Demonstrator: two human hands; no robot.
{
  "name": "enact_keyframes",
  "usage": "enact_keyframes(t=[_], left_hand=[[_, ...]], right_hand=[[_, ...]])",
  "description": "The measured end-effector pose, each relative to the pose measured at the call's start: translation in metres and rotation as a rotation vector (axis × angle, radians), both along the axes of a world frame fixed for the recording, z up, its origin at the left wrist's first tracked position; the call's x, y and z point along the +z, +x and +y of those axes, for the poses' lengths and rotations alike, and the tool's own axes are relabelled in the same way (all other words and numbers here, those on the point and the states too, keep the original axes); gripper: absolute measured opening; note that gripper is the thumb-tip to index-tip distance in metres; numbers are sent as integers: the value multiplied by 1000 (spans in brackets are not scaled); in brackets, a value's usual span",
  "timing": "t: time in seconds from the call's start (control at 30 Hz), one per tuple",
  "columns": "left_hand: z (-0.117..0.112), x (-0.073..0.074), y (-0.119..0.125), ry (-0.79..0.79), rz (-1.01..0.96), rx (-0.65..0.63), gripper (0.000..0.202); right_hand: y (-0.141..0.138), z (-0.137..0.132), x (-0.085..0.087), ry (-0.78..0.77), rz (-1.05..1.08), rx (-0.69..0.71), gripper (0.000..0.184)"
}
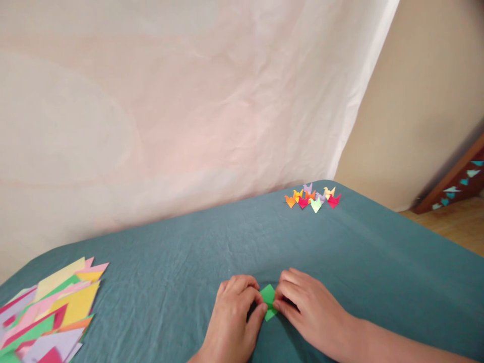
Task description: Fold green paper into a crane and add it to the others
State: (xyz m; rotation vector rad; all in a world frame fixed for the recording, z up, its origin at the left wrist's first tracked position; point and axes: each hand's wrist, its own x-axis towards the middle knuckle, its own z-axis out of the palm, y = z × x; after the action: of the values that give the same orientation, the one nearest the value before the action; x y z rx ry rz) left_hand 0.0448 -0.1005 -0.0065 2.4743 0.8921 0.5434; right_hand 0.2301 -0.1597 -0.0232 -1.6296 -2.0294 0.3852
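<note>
A small folded piece of green paper (268, 302) lies low over the cloth near the front of the table, between my two hands. My left hand (239, 315) pinches its left edge between thumb and fingers. On the other side, my right hand (305, 307) grips the right edge in the same way. The paper's top and bottom corners show as points, with a crease across its middle. Both side corners are hidden behind my fingertips.
Several small folded paper birds (315, 203) stand at the far right of the table. Loose coloured paper sheets (75, 302) are spread at the left. A teal cloth (170, 262) covers the table, and a pale curtain (189, 111) hangs behind it.
</note>
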Motion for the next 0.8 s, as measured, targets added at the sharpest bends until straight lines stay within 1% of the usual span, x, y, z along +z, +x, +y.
enact_keyframes(t=[0.13, 0.43, 0.63, 0.8], left_hand=[[1, 0, 1, 7, 1, 14, 9], [1, -8, 2, 7, 18, 54, 10], [2, -9, 2, 32, 9, 68, 11], [2, -9, 4, 11, 8, 104, 9]], right_hand=[[-1, 0, 1, 3, 10, -19, 11], [-3, 2, -2, 3, 12, -74, 13], [-4, 0, 1, 5, 3, -76, 13], [-5, 1, 1, 19, -13, -85, 13]])
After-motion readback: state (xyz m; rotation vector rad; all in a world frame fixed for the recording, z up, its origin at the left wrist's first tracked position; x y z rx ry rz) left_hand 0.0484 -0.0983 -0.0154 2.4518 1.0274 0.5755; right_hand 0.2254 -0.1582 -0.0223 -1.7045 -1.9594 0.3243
